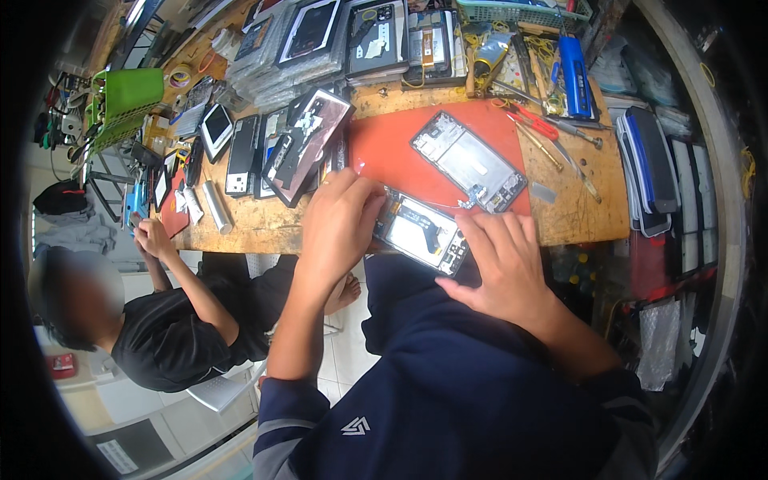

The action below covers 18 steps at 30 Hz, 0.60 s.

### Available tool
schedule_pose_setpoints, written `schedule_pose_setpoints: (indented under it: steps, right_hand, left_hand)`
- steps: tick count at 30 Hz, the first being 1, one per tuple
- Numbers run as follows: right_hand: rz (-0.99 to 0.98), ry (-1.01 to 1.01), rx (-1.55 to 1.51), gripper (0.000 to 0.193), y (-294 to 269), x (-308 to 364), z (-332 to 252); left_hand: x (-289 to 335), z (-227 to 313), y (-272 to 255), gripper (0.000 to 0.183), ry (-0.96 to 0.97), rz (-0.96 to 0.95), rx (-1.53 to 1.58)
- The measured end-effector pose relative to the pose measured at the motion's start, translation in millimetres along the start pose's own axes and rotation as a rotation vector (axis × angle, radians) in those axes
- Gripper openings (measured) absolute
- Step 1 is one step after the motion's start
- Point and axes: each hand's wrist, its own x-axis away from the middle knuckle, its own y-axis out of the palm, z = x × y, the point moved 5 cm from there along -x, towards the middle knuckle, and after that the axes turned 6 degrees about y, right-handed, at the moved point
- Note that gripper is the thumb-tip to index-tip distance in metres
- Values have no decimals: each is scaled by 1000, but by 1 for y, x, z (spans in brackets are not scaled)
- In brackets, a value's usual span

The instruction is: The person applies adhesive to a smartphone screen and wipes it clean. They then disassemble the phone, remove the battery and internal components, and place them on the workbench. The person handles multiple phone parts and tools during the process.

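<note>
Left hand [342,224]: fingers curled at the left end of the opened phone [418,234]; whether anything is pinched cannot be told. Right hand [506,260]: fingers spread, fingertips and thumb placed about the right end; firmness of grip cannot be told.

Surroundings: work spot crowded. 1 bare phone frame [472,160] is laid on the red mat [380,144], just beyond the opened phone, with a small circuit board [478,197] at its near end. Left side of mat is hemmed in by a tilted device panel [304,148]; rear is lined by a stack of wrapped devices [280,68]. Red-handled pliers [538,122] and a brass-coloured screwdriver [541,149] are scattered at right, blue tool [574,80] behind them. Green basket [132,84] and a tape roll [180,76] are seen at far left. 1 seated co-worker [176,344] in black is positioned left of the bench [584,222].

Markings: small dark print is seen inside the opened phone, too small to be read. White angular emblem [355,426] is carried on the dark blue top [480,384].

Opened phone: located at the bench's near edge, between both hands, slanted down to the right. Internals exposed: bright silver-white block, black flex strip across it, dark surround, small parts at the right end.
</note>
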Motion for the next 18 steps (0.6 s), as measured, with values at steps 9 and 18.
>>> schedule_pose_setpoints:
  steps: [9,18]
  right_hand:
    - [117,-6,-158,66,-14,8,19]
    - [254,323,148,17,-84,-17,128]
  left_hand:
    - [-4,-6,-13,39,19,-69,56]
    - [15,-17,14,107,154,-187,215]
